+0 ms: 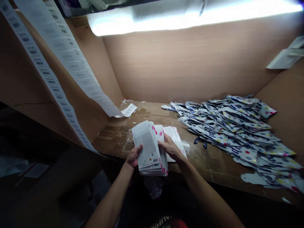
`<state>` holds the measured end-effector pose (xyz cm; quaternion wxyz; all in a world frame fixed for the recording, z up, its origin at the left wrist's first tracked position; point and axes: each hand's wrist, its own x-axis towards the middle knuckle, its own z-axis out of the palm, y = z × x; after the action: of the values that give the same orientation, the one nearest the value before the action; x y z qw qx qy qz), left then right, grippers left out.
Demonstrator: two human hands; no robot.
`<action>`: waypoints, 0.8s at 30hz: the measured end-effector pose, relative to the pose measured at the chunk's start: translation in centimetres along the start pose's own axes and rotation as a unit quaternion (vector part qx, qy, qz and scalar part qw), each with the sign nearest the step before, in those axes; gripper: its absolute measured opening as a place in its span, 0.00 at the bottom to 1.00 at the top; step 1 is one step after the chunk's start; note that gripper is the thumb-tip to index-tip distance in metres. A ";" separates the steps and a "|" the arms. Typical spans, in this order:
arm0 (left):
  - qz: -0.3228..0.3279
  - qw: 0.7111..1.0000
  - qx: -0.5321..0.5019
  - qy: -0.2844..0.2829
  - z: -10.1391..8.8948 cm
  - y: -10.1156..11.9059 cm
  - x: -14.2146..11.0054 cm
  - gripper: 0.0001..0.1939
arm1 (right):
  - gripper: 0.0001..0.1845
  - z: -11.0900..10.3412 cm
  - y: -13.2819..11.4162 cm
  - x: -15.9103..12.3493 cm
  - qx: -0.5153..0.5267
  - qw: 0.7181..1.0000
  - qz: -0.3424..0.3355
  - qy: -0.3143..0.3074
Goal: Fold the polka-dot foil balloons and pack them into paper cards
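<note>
A stack of white printed cards or flat packets point(147, 147) with pink edge marks is held between my hands above the table's front edge. My left hand point(134, 155) grips its left side, the thumb lying on the top face. On the right side, my right hand point(171, 146) has its fingers closed on the stack's upper edge, where the pieces fan apart. More white pieces with pink marks point(175, 136) lie on the table behind and beneath my right hand. Small print and a barcode show on the top piece.
Many shiny dotted pouches point(228, 133) lie heaped on the right of the brown table point(114, 134). Scissors with dark handles point(200, 142) rest beside them. Long label strips point(78, 71) hang at the left, near a loose label piece point(129, 110). A bright tube light point(166, 20) spans overhead.
</note>
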<state>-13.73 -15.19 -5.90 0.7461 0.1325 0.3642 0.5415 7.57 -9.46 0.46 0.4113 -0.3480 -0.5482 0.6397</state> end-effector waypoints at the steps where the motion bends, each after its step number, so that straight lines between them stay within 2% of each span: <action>1: -0.003 1.000 0.004 0.000 0.3 0.0 -0.1 0.28 | 0.21 0.1 -0.1 0.1 -0.003 1.000 -0.012 0.002; 4: 0.009 1.000 0.011 0.015 1.3 0.2 -0.4 0.28 | 0.23 0.2 -0.3 0.7 -0.035 0.998 -0.032 0.036; 7: 0.043 0.998 0.020 0.042 2.0 1.1 -0.9 0.26 | 0.19 -1.0 -0.6 1.5 -0.072 0.994 -0.037 0.074; 10: 0.101 0.990 0.037 0.086 2.0 2.9 -1.8 0.25 | 0.22 -4.0 -0.9 2.7 -0.049 0.996 -0.017 0.068; 13: 0.205 0.966 0.050 0.146 1.6 5.3 -2.6 0.23 | 0.28 -7.6 -0.7 4.0 -0.028 0.998 0.010 0.064; 16: 0.274 0.945 0.068 0.162 1.3 7.2 -3.3 0.21 | 0.29 -10.1 -0.3 4.9 -0.036 0.995 0.030 0.083; 18: 0.250 0.956 0.069 0.136 1.2 7.6 -3.5 0.22 | 0.28 -10.6 -0.1 5.0 -0.035 0.994 0.036 0.093; 20: 0.177 0.977 0.054 0.105 1.4 7.0 -3.2 0.23 | 0.30 -10.0 -0.2 4.6 -0.017 0.995 0.032 0.093; 22: 0.119 0.989 0.035 0.081 2.1 5.6 -2.5 0.24 | 0.33 -8.5 -0.3 3.9 0.021 0.996 0.022 0.085; 24: 0.103 0.992 0.036 0.061 3.1 3.8 -1.6 0.26 | 0.35 -6.5 -0.5 3.0 0.064 0.995 0.009 0.073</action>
<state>-14.52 -14.61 -0.79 0.6578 0.1625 0.4126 0.6088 12.20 -3.99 -0.06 0.4658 -0.3718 -0.4715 0.6500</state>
